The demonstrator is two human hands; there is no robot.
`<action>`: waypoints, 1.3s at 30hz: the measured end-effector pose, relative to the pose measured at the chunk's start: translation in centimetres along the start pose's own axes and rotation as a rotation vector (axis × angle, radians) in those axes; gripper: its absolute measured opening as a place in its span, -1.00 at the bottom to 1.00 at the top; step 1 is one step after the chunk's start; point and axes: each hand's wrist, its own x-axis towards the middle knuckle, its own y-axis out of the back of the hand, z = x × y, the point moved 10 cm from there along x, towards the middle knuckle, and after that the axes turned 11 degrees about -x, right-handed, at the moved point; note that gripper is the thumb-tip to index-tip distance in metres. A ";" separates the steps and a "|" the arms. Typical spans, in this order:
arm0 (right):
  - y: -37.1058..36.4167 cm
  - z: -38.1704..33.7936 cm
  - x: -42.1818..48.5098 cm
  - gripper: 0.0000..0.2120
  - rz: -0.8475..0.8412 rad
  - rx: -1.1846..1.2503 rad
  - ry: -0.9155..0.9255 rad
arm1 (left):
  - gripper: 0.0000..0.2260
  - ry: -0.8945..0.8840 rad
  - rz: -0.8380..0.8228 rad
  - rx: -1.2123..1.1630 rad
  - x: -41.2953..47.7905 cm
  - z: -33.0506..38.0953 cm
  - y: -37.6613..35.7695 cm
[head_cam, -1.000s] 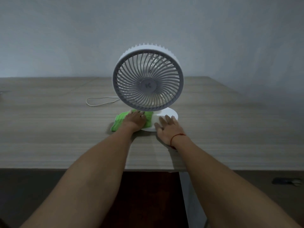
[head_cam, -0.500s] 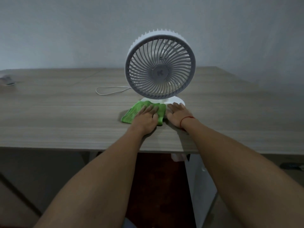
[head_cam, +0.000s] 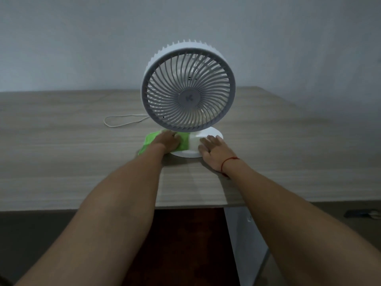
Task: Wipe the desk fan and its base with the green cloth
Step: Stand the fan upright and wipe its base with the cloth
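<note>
Both forearms come in from the bottom edge and reach forward over the near edge of the tabletop (head_cam: pixel 61 162), a pale wood grain. Off to the right, below tabletop level, lies a small dark object (head_cam: pixel 358 213), too blurred to identify.

Right wrist has a thin red string bracelet (head_cam: pixel 228 161). Right hand (head_cam: pixel 213 150): palm down, fingers straight and a little spread, resting on the front-right part of the base (head_cam: pixel 185 154), heel of the hand on the tabletop. It grips nothing.

Left hand (head_cam: pixel 168 142): palm down on the green cloth (head_cam: pixel 149 139), pressing it flat rather than bunching it, though the fingertips are soft in the frame. The cloth lies half on the tabletop and half over the left side of the base, sticking out to the left of the hand and also to the right of the fingers. The two hands are close but not touching.

The base is a white round disc, flat on the tabletop. The desk fan (head_cam: pixel 188 93) stands upright on it, its round grey spiral grille facing the camera, with a white ribbed housing behind.

A thin white cord (head_cam: pixel 123 121) loops on the tabletop just left of the fan and behind the cloth.

Plain grey wall (head_cam: pixel 82 38) behind. Dim lighting.
</note>
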 end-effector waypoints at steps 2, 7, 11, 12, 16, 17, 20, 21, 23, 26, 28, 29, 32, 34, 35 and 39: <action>-0.3 0.3 0.2 -0.59 -0.014 -0.011 -0.003 | -0.57 -0.003 0.012 -0.050 0.1 0.0 -0.1; -1.7 1.5 1.1 -0.52 -0.029 0.054 -0.076 | -0.52 0.003 -0.016 -0.064 -1.0 -0.7 -1.0; -2.2 1.7 1.6 -0.50 -0.032 0.044 -0.105 | -0.50 0.007 0.000 0.020 -3.4 -0.6 -1.5; -2.3 1.8 1.7 -0.50 -0.042 0.050 -0.117 | -0.50 0.002 0.002 0.028 -4.1 -0.4 -1.8; -2.6 2.0 1.5 -0.49 -0.053 0.070 -0.137 | -0.44 -0.048 -0.013 0.017 -6.2 0.6 -3.9; -2.5 1.8 1.4 -0.49 -0.046 0.085 -0.136 | -0.39 -0.050 -0.020 0.022 -6.8 0.8 -4.4; -1.7 1.5 0.8 -0.51 -0.033 0.151 -0.144 | -0.42 -0.105 -0.090 -0.016 -9.0 2.8 -4.4; -1.6 1.5 0.5 -0.52 -0.045 0.190 -0.156 | -0.49 -0.113 -0.124 -0.075 -9.7 3.5 -3.9; -1.3 1.5 0.2 -0.52 -0.044 0.275 -0.169 | -0.57 -0.034 -0.034 -0.243 -10.2 2.7 -0.8; 0.0 2.5 -0.6 -0.48 0.071 0.419 -0.270 | -0.58 0.184 0.204 -0.348 -10.1 -2.2 3.6; 1.0 2.5 -1.6 -0.43 0.186 0.443 -0.332 | -0.53 0.299 0.225 -0.220 -10.4 -4.2 4.1; 1.6 2.1 -2.2 -0.39 0.232 0.432 -0.333 | -0.48 0.343 0.218 -0.120 -10.5 -4.7 3.9; 2.2 0.5 -2.5 -0.41 0.224 0.346 -0.301 | -0.31 0.418 0.227 0.005 -10.9 -4.9 3.8; 1.8 0.0 -2.4 -0.44 0.151 0.343 -0.326 | -0.33 0.434 0.219 -0.066 -10.6 -4.7 3.4; 1.6 -0.1 -2.3 -0.43 0.117 0.361 -0.350 | -0.36 0.432 0.213 -0.111 -10.3 -4.5 3.1; 1.4 0.0 -2.2 -0.38 0.046 0.469 -0.441 | -0.43 0.450 0.171 -0.214 -9.9 -4.1 2.6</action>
